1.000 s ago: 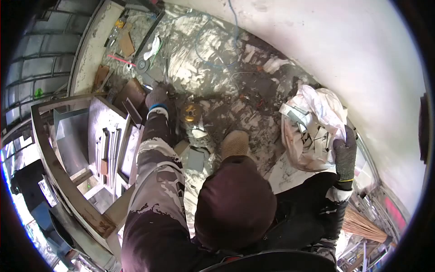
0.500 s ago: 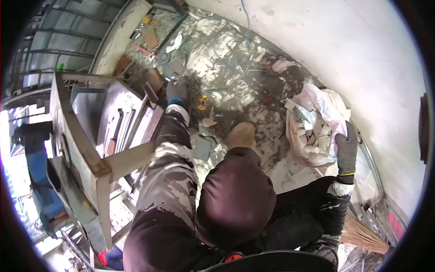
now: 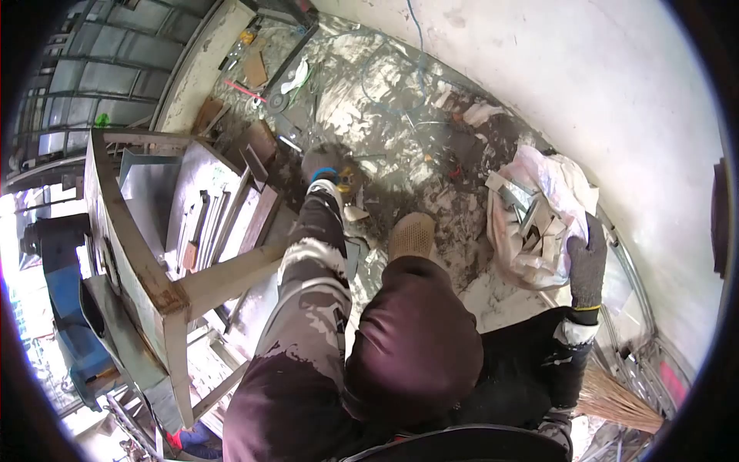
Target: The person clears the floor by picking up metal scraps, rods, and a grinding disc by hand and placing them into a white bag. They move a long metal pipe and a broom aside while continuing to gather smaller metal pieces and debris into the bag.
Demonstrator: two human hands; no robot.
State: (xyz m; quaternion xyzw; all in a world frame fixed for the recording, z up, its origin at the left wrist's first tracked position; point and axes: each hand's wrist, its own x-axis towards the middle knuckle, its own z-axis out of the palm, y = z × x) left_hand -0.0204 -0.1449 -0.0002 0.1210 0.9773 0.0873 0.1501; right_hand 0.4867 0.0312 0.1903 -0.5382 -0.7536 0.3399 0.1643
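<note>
My left hand (image 3: pixel 319 162), in a dark grey glove with a blue cuff, reaches down to the littered floor. It is beside a small yellow round object (image 3: pixel 346 179) and partly covers it. Its fingers are too dark and blurred to read. On the other side my right hand (image 3: pixel 588 266), in a grey glove with a yellow cuff edge, grips the near right rim of a whitish plastic bag (image 3: pixel 504 254). Flat, pale scrap pieces (image 3: pixel 543 231) fill the bag's open mouth. Several stick up at angles.
A metal-framed stand (image 3: pixel 223 277) holding strips and panels is close on my left. My beige perforated shoe (image 3: pixel 412 235) is on the floor between my hands. A white wall (image 3: pixel 585 85) borders the right. A straw broom (image 3: pixel 616 400) and metal bars lie at lower right.
My left hand has moved right along the floor, toward the yellow object. The scrap pieces in the bag lie differently, and my right hand still holds its rim.
</note>
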